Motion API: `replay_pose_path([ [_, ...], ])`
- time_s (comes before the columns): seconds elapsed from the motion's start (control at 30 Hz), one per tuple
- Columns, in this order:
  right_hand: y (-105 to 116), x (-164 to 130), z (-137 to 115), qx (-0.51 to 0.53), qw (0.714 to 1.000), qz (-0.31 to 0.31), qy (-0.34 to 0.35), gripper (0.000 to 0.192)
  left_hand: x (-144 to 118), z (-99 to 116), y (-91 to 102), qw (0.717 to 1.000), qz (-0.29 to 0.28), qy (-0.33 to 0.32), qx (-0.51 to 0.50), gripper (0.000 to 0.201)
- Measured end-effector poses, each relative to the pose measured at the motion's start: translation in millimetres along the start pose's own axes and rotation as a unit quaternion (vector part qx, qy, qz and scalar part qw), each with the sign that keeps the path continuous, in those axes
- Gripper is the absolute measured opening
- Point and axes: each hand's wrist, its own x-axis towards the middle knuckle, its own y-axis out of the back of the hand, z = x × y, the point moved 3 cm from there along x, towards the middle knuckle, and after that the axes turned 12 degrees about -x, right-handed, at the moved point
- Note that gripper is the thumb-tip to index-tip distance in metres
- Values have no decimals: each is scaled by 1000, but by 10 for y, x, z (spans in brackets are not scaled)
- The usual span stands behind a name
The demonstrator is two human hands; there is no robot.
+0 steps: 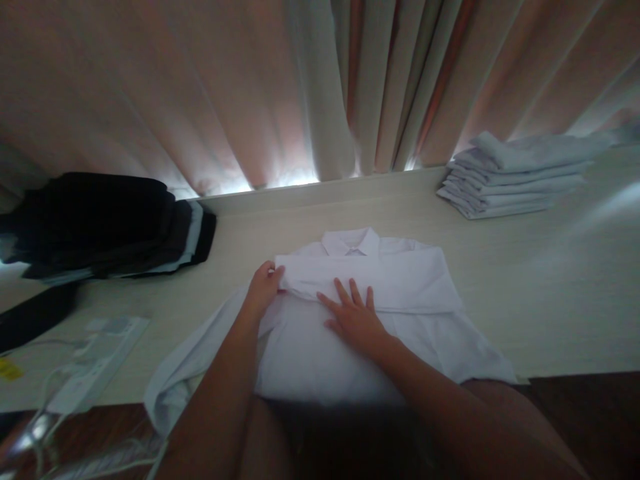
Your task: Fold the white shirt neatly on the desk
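A white collared shirt (325, 353) lies spread out in front of me, its collar pointing away. One sleeve is laid across the chest just below the collar; the other trails off the surface's near edge at the left. My left hand (265, 287) pinches the end of the crossed sleeve between thumb and fingers. On the middle of that sleeve and the shirt front, my right hand (355, 317) rests flat with its fingers spread. The lower part of the shirt is partly hidden by my forearms and shadow.
A stack of folded white garments (520, 177) stands at the back right. Dark folded clothes (110, 223) are piled at the back left. A white power strip (100, 363) with cables lies at the near left. Curtains (250, 87) hang behind the pale surface (550, 280).
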Motion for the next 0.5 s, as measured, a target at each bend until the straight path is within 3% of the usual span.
replay_pose_path([
  [0.27,38,15,232,-11,998,-46,-35,78,-74,25,23,998,-22,38,-52,29],
  [0.5,38,-85,668,-4,992,-90,-91,81,-199,92,38,994,-46,35,-91,37],
])
